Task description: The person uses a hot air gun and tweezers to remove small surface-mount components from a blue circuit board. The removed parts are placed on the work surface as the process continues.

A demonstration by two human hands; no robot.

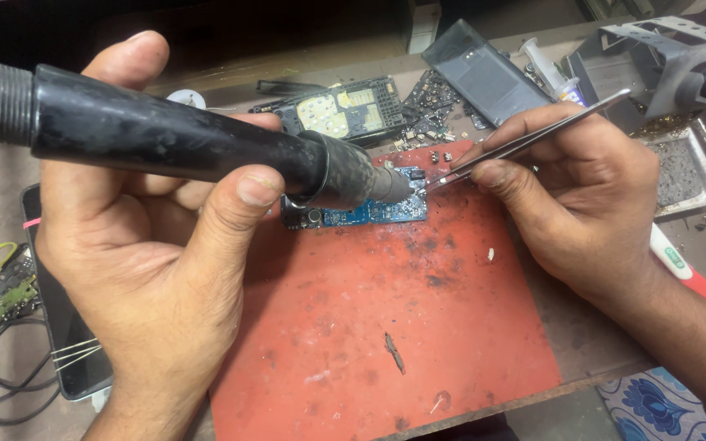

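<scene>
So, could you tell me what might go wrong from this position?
The hot-air tool's nozzle sits right over the blue circuit board, so neighbouring parts may overheat. The tweezers in the right hand could slip. The left hand grips close to the nozzle, risking a burn.

Your left hand [149, 245] aims the black hot-air wand [181, 147] at the blue circuit board [377, 211]; your right hand [582, 196] pinches tweezers [533, 139] there.

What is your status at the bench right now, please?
Left hand gripping hot-air wand, nozzle over blue board. Right hand holding tweezers, tips at board's right end. Board lies on red mat; nothing blocking it.
</scene>
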